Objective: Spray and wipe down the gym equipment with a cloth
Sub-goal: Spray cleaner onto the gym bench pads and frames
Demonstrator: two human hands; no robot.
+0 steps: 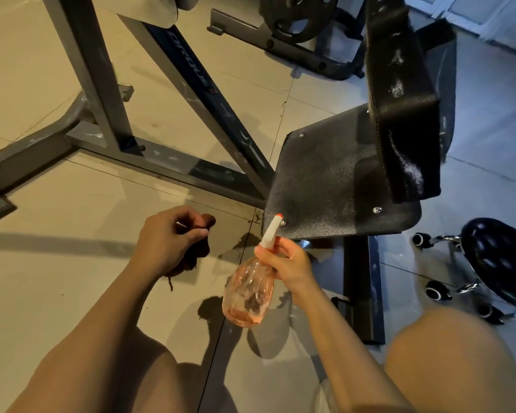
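Low in the middle of the frame, the right hand [291, 263] grips the neck of a thin, nearly empty spray bottle [248, 290], which looks light and easily crushed, nozzle toward the black seat pad [340, 180]. The left hand [164, 236] clenches a soft dark cloth [195, 251], mostly hidden in the fist; whether the pad is wet is hard to tell.
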